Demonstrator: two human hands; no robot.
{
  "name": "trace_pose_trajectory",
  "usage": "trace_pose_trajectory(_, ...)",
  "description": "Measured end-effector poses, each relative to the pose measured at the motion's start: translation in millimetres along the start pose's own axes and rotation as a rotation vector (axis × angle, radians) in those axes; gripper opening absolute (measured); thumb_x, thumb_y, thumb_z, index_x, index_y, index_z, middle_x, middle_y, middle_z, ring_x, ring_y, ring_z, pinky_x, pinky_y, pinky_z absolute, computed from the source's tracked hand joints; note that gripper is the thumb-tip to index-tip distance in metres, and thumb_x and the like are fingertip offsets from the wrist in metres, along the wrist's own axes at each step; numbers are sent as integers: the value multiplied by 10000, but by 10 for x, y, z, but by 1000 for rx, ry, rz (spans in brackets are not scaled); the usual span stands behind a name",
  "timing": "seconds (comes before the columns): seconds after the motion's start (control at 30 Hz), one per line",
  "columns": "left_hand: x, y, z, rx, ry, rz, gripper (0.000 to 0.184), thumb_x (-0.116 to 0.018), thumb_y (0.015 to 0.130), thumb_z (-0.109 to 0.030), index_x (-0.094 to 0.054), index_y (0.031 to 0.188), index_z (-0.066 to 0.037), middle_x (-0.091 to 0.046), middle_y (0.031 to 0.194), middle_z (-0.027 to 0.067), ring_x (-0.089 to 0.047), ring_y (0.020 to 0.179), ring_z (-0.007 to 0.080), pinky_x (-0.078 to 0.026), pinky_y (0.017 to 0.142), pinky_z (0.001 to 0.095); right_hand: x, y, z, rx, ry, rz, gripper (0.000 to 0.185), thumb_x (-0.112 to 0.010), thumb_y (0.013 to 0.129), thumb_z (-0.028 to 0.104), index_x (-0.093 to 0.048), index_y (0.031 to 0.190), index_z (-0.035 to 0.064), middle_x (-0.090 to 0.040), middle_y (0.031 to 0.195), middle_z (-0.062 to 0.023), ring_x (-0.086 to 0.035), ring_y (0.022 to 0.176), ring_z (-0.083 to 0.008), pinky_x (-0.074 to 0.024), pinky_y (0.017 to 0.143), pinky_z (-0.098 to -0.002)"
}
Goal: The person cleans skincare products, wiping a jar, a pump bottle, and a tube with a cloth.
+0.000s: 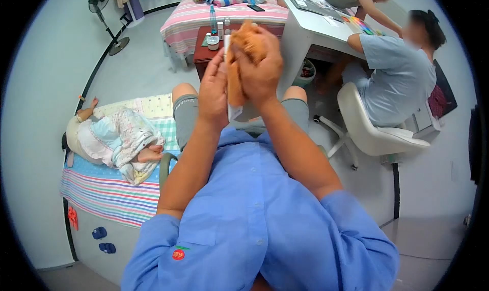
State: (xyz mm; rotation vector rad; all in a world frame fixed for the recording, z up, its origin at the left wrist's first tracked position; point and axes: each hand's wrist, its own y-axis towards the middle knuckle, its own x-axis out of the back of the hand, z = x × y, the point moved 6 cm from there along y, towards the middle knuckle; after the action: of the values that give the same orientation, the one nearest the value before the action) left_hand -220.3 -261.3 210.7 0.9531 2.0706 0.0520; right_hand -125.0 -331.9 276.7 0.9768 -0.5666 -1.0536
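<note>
My left hand [213, 95] is raised in front of my chest, wrapped along the side of a thin, flat white object [234, 112]. Only narrow strips of that object show, so I cannot tell its kind. Pressed against its face is an orange cloth [248, 40], bunched at the top and hanging down along it. My right hand [262, 69] grips the cloth, fingers curled into it and slightly blurred.
Beyond my hands stands a dark red bedside table [202, 56] with bottles and a jar. A striped bed [175, 23] is behind it. At the right, people are by a white desk [300, 23] and a white swivel chair [367, 130]. Someone lies on a floor mat [109, 191] at left.
</note>
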Motion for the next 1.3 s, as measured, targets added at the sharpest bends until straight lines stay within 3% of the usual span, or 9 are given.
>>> trace_pose_trajectory(0.1,-98,-81,47,53,77,86,485,-426,1115,-270,-371,1540,-42,-592,1364,129,-632,1194,212,-562,975,345,116,232,-261,-382,404,88,272,-768,900,138,-663,1112,4,-697,1128,-109,-693,983,-187,-570,835,-317)
trace_pose_trajectory(0.2,-180,-123,44,230,-41,303,550,-484,1087,-354,-380,1522,-34,-640,1245,135,-699,1016,245,-631,794,376,208,361,-337,-433,621,210,261,-745,919,104,-662,1153,24,-711,1098,-76,-698,947,-144,-585,819,-277)
trace_pose_trajectory(0.33,-139,-154,50,349,-145,362,529,-497,1079,-379,-427,1464,-24,-653,1171,134,-700,971,237,-619,778,353,142,285,-191,-485,750,520,372,-783,862,69,-654,1209,33,-700,1096,-71,-686,991,-155,-583,864,-285)
trace_pose_trajectory(0.6,-160,-87,-37,-105,418,221,324,-520,1080,-193,-479,1343,-8,-640,1195,102,-635,1060,139,-538,903,294,87,162,-213,-610,711,446,396,-777,822,68,-648,1187,-14,-706,1052,-84,-702,911,-160,-592,810,-278)
trace_pose_trajectory(0.87,-256,-92,49,-198,471,188,325,-501,1079,-122,-455,1364,26,-611,1280,128,-617,1122,154,-515,954,300,100,94,-353,-527,618,288,361,-759,854,72,-640,1172,-51,-710,1033,-85,-700,882,-151,-590,783,-270)
trace_pose_trajectory(1.03,-140,-89,-4,-170,559,196,464,-506,1086,-166,-354,1502,-29,-600,1269,107,-599,1129,155,-517,939,294,264,203,-522,-523,795,-115,263,-701,935,28,-642,1186,-24,-709,1055,-86,-703,917,-155,-586,803,-277)
trace_pose_trajectory(1.17,-4,-39,-119,-261,785,85,497,-559,1059,-153,-397,1513,-36,-623,1246,102,-602,1134,170,-512,938,297,314,239,-431,-641,728,54,285,-715,947,74,-638,1206,-15,-711,1107,-87,-699,943,-156,-578,842,-278)
trace_pose_trajectory(1.23,-216,-105,-204,-552,1026,243,441,-644,976,-97,-560,1403,-27,-643,1246,166,-638,1131,271,-491,983,375,256,212,-424,-651,664,141,302,-736,936,104,-652,1200,-15,-716,1092,-84,-697,946,-150,-571,840,-271)
trace_pose_trajectory(1.3,-185,-134,-211,-528,930,239,473,-670,949,-87,-564,1407,-32,-637,1276,175,-610,1186,323,-457,1039,390,119,193,-314,-629,677,468,312,-758,921,134,-673,1183,-11,-721,1067,-81,-695,939,-142,-566,828,-266)
